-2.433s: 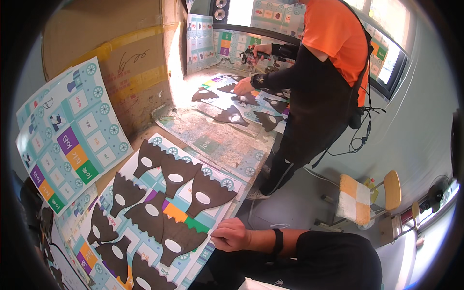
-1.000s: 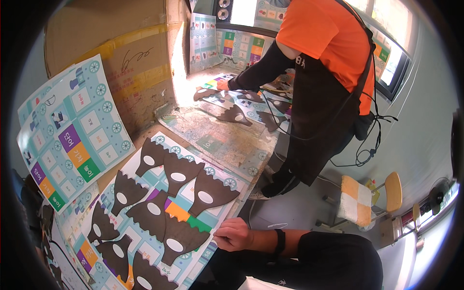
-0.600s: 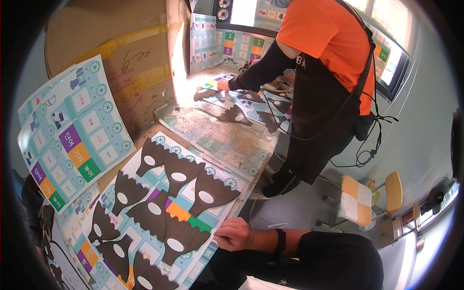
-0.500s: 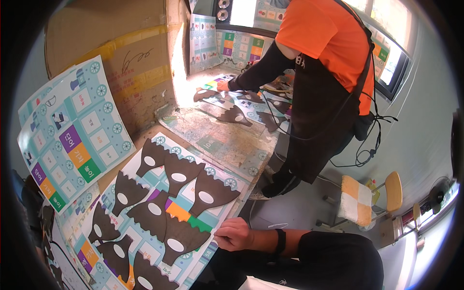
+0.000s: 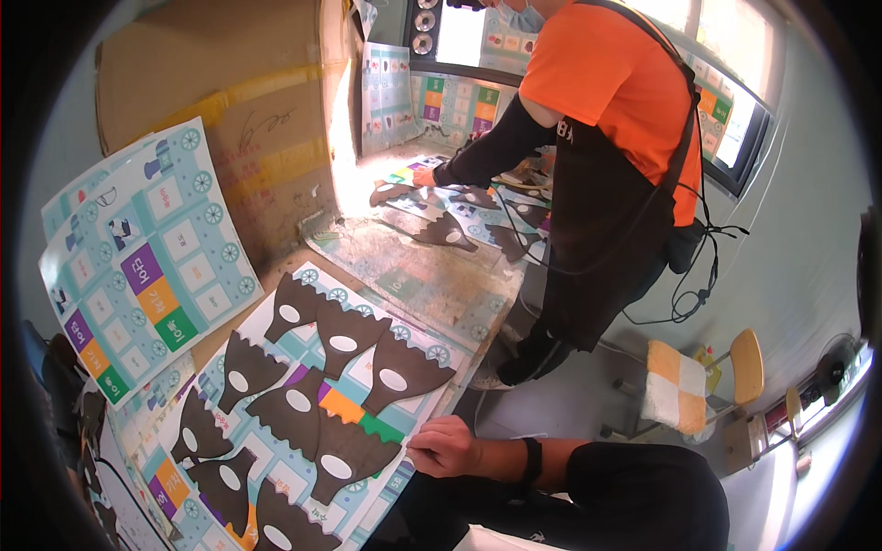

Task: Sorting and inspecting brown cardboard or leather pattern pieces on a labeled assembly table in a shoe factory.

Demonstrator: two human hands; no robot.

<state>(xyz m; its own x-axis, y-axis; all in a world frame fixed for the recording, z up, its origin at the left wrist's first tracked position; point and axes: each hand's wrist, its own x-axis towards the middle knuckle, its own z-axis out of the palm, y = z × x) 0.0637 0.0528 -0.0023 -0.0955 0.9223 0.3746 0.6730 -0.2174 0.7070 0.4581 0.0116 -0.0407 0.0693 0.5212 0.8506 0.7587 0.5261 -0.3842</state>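
My right hand (image 5: 444, 447) rests at the right edge of a printed sheet (image 5: 390, 484), its fingers curled together. The fingertips touch the sheet's edge beside the corner of a dark brown fan-shaped piece (image 5: 370, 447). Whatever they pinch, if anything, is too small to make out. Several such pieces cover the sheet, some overlapping, each with a jagged wide end and a pale oval in its narrow part. Between them show orange (image 5: 342, 406) and green patches of the print. A dark band circles my right wrist. My left hand is out of view.
A large taped cardboard box (image 5: 211, 64) stands at the back left, with upright printed sheets (image 5: 152, 266) before it. Across the worn tabletop (image 5: 404, 262), a co-worker in orange and a dark apron (image 5: 602, 211) reaches over similar pieces. A cushioned chair (image 5: 677, 386) stands at right.
My view has tilted slightly, so the far scene sits a little lower and more of the co-worker's head shows. My right hand stays put at the sheet's edge.
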